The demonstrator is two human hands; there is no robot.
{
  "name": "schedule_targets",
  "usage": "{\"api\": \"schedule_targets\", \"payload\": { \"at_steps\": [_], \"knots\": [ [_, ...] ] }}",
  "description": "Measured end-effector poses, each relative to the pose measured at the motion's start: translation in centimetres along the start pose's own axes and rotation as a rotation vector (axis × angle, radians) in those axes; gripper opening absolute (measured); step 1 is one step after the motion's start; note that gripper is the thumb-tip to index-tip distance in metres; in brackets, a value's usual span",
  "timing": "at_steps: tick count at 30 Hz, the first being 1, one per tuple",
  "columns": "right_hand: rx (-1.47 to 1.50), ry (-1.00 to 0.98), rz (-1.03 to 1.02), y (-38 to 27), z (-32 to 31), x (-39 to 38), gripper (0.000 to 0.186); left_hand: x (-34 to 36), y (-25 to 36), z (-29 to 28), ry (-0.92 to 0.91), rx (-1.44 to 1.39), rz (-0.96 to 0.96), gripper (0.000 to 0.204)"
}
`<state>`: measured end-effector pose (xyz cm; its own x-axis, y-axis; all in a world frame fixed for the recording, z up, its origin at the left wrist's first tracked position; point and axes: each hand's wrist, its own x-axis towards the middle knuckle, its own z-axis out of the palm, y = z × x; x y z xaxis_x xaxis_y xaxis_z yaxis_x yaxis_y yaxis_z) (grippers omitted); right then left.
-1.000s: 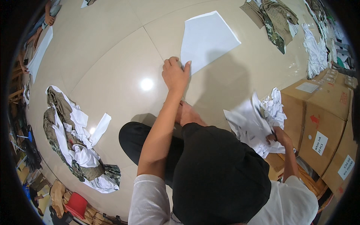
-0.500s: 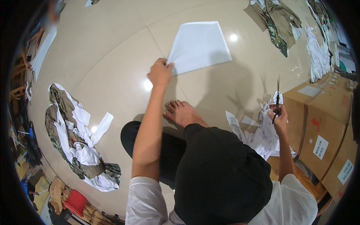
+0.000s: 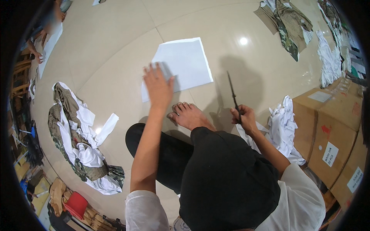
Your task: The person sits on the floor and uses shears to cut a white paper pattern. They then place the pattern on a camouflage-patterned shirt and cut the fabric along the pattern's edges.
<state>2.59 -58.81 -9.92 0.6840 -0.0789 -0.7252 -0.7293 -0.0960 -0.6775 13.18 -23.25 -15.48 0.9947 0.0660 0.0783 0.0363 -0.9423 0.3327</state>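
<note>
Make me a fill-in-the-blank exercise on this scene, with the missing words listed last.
1. The right hand grips a pair of black ____.
2. The left hand is over a flat sheet whose colour is ____.
3. The cardboard boxes stand on the person's ____ side.
4. Between the two hands, a bare ____ shows its toes.

Missing words: scissors; white; right; foot.

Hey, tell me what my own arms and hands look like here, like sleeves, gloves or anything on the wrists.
Your left arm wears a short, loose white fabric sleeve, and your right a matching short white fabric sleeve. Both forearms are bare below them. Your left hand and right hand are ungloved, with no watch or bracelet visible.
</note>
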Motion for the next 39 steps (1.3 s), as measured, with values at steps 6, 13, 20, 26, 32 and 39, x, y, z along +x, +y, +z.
{"api": "schedule_targets", "payload": {
  "at_steps": [6, 13, 20, 26, 32, 39],
  "knots": [
    [0.027, -0.091, 0.091, 2.8, 1.7, 0.4, 0.046, 0.6, 5.7, 4.1, -0.032, -0.084, 0.014, 0.079],
    [-0.059, -0.231, 0.055, 2.9, 2.1, 0.3, 0.044, 1.9, 2.4, 4.7, 0.053, 0.032, -0.253, 0.081],
    [-0.039, -0.266, 0.049, 3.3, 3.3, 1.9, 0.048, 1.3, 1.6, 5.3, 0.059, 0.056, -0.303, 0.081],
    [0.031, -0.230, 0.074, 3.7, 4.2, 2.8, 0.046, 0.7, 2.6, 5.4, 0.070, 0.053, -0.333, 0.081],
    [0.068, -0.204, 0.059, 3.3, 4.5, 2.9, 0.046, 0.4, 2.8, 5.3, 0.065, 0.046, -0.354, 0.082],
    [0.096, -0.179, 0.070, 3.3, 4.6, 3.2, 0.044, 0.3, 2.9, 5.3, 0.059, 0.037, -0.373, 0.080]
  ]
}}
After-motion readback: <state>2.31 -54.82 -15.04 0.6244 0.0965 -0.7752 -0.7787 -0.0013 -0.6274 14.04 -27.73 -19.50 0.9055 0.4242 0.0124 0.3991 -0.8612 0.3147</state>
